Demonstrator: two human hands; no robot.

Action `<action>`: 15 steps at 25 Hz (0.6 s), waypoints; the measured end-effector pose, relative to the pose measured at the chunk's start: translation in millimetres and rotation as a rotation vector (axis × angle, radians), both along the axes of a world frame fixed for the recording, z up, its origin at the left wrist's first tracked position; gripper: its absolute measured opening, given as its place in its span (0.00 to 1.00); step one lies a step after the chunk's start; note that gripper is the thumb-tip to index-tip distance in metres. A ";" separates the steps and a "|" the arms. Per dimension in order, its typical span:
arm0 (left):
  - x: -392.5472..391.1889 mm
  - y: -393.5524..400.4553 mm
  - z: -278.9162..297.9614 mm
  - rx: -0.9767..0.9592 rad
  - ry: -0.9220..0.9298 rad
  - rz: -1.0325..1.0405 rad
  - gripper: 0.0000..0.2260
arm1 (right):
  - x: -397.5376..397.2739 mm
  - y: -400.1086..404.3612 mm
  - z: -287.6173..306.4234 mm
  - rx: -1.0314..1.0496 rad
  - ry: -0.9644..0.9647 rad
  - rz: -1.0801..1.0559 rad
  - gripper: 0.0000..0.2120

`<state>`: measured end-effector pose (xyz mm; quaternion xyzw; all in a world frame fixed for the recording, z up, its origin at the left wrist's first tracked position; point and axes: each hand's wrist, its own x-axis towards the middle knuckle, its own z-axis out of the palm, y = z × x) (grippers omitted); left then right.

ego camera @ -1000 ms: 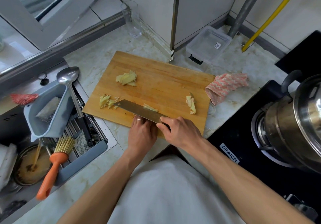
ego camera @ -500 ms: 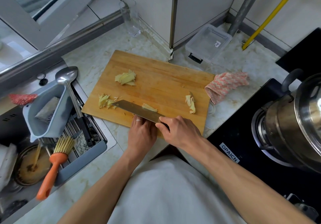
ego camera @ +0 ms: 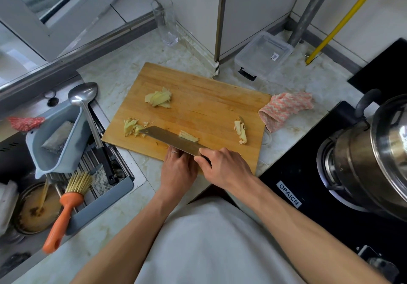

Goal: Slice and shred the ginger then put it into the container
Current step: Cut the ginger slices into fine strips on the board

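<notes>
A wooden cutting board (ego camera: pixel 198 98) lies on the counter. My right hand (ego camera: pixel 222 164) grips the handle of a cleaver (ego camera: pixel 167 137), whose blade points left across the board's near edge. My left hand (ego camera: pixel 178 167) sits against the near side of the blade with curled fingers, and the blade hides the fingertips. A small stack of ginger (ego camera: pixel 188 137) shows just past the blade. Ginger slices (ego camera: pixel 159 97) lie at the far left, shreds (ego camera: pixel 132 127) by the blade tip, and a scrap (ego camera: pixel 240 130) on the right. The clear plastic container (ego camera: pixel 264 55) stands beyond the board.
A pink cloth (ego camera: pixel 286 109) lies right of the board. A steel pot (ego camera: pixel 374 151) sits on the black stove at the right. The sink at the left holds a grey drainer (ego camera: pixel 57 134), a ladle (ego camera: pixel 88 111) and an orange brush (ego camera: pixel 66 208). A glass (ego camera: pixel 165 21) stands at the back.
The cleaver's tip has edged slightly left toward the shreds. Both hands stay in place at the board's near edge.
</notes>
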<state>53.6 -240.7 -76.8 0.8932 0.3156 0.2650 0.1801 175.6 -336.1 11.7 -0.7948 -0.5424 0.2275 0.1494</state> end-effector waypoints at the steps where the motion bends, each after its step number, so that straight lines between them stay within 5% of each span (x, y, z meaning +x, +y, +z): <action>1: 0.3 -0.5 -0.3 -0.004 0.001 0.003 0.13 | -0.2 0.0 -0.2 0.003 -0.005 0.002 0.16; 15: -1.0 0.4 -2.3 -0.027 0.013 0.009 0.15 | -1.1 -2.3 -2.7 0.036 -0.013 0.005 0.17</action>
